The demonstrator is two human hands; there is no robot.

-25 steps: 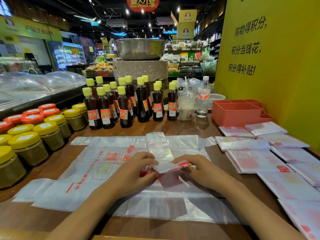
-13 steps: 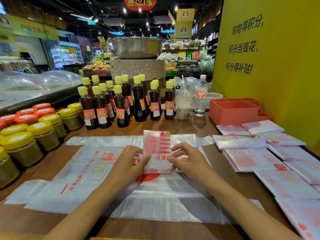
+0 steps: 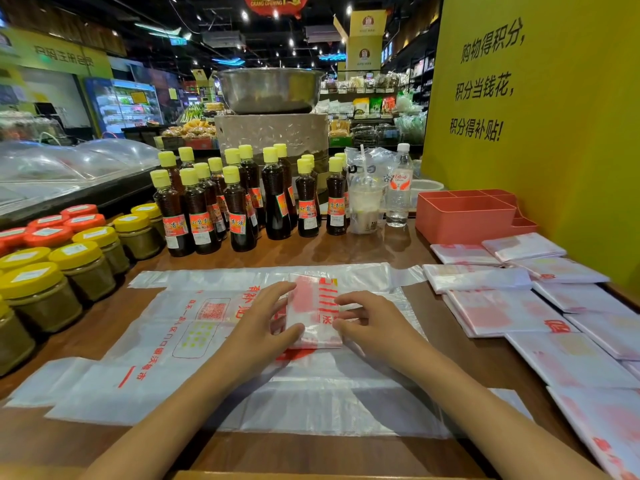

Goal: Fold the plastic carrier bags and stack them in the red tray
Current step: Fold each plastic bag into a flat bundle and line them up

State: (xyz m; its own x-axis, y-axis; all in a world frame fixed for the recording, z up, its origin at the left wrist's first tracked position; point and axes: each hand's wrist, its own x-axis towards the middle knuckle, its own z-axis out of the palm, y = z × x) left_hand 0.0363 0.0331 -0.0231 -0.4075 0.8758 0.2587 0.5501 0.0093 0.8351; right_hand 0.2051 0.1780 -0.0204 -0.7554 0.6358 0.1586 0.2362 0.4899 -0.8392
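While the folded bag lies flat on a spread-out bag on the table, the left hand and right hand flank it, fingers slightly bent, fingertips touching its side edges without gripping. More folded bags lie at right, near the red tray. Bottles and jars stand behind.

I can't see inside the red tray; folded bags at lower right run off frame.
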